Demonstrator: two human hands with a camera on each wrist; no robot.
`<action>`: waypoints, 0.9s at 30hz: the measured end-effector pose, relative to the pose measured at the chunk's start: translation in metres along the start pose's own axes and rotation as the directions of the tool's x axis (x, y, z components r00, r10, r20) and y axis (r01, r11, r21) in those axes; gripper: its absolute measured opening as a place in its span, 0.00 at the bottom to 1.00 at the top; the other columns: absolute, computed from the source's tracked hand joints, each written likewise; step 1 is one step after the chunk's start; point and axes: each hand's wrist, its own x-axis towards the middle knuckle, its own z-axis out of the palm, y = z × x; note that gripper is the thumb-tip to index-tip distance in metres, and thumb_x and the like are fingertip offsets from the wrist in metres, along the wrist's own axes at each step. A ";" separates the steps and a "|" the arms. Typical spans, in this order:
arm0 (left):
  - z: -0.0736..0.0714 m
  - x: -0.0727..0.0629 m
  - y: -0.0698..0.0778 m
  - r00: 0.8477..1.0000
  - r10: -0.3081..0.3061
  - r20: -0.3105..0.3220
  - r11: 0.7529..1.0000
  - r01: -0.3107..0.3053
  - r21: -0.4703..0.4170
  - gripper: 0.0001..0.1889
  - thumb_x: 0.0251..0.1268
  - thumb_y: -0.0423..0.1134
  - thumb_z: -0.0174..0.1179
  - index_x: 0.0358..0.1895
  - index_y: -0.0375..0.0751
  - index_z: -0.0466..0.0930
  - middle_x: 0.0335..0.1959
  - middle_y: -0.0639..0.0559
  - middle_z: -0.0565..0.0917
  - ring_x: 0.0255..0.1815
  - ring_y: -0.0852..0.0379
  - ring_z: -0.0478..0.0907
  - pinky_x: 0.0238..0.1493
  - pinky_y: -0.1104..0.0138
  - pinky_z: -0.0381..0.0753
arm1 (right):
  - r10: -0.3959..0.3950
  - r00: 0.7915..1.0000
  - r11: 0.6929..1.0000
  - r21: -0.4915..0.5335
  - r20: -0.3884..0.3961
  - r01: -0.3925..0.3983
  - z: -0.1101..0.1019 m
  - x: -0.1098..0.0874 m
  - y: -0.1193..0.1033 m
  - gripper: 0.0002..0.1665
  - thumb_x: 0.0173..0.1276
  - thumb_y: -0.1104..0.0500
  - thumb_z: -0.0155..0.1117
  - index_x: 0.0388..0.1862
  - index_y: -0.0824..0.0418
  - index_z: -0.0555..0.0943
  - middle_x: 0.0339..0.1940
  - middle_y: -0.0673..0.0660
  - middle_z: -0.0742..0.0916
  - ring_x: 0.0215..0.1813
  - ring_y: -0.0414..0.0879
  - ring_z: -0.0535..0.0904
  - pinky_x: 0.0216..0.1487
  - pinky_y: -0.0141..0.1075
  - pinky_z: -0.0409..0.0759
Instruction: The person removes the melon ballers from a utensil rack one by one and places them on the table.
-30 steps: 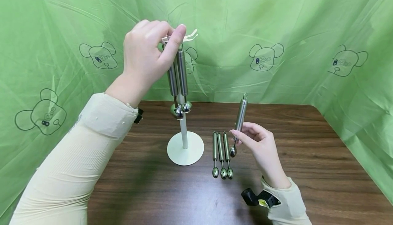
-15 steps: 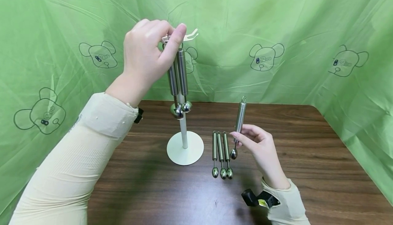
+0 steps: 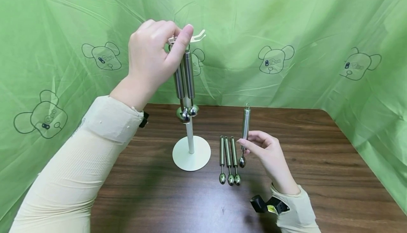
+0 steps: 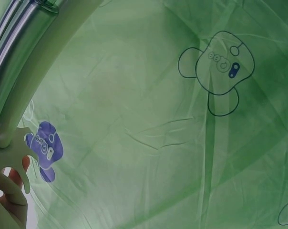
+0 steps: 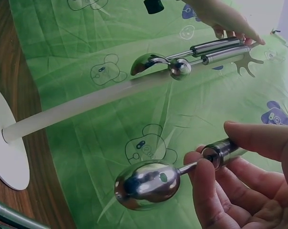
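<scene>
My left hand [image 3: 152, 52] grips the hooked top [image 3: 198, 36] of a white stand [image 3: 191, 160], with thumb and fingers over the hooks. Below it hang a few steel scoops [image 3: 189, 75], their handle tops partly hidden by that hand. With thumb and fingertips, my right hand [image 3: 268, 158] pinches a melon baller [image 3: 246, 121] low on its handle. It stands nearly upright, loop at the top and bowl [image 5: 149, 185] downward. Left of that hand, three similar melon ballers [image 3: 228, 153] lie side by side on the table.
The dark wood table [image 3: 334, 176] carries the stand's round base left of the melon ballers. A green curtain [image 3: 235, 31] with bear drawings surrounds the back and sides. Black wrist cameras [image 3: 259, 204] sit at my cuffs.
My right hand has come down and slightly left, and the melon baller has tilted to nearly upright. My left hand stays on the stand's top.
</scene>
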 end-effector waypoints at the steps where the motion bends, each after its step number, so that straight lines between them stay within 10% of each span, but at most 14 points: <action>1: 0.000 0.000 0.000 1.000 -0.001 0.000 1.000 0.001 0.000 0.23 0.73 0.50 0.52 0.25 0.37 0.81 0.23 0.43 0.85 0.25 0.46 0.73 0.28 0.61 0.66 | 0.006 1.000 1.000 -0.008 0.005 -0.006 0.000 0.000 0.000 0.07 0.64 0.67 0.68 0.41 0.63 0.83 0.29 0.44 0.87 0.25 0.40 0.82 0.32 0.35 0.84; 10: 0.001 0.000 -0.001 1.000 -0.007 -0.001 1.000 0.007 0.001 0.23 0.74 0.51 0.52 0.25 0.36 0.82 0.23 0.43 0.85 0.25 0.46 0.72 0.27 0.61 0.65 | 0.058 0.997 0.997 -0.054 0.049 -0.055 0.000 0.003 0.001 0.06 0.64 0.64 0.69 0.40 0.57 0.84 0.29 0.43 0.87 0.25 0.41 0.83 0.32 0.35 0.84; 27: 0.003 0.001 -0.001 1.000 -0.010 0.002 1.000 0.010 0.013 0.24 0.74 0.51 0.50 0.26 0.35 0.81 0.23 0.43 0.85 0.25 0.46 0.73 0.28 0.61 0.66 | 0.113 0.989 0.985 -0.142 0.094 -0.099 0.007 0.005 0.004 0.16 0.63 0.65 0.70 0.45 0.74 0.81 0.27 0.40 0.87 0.28 0.36 0.81 0.33 0.31 0.82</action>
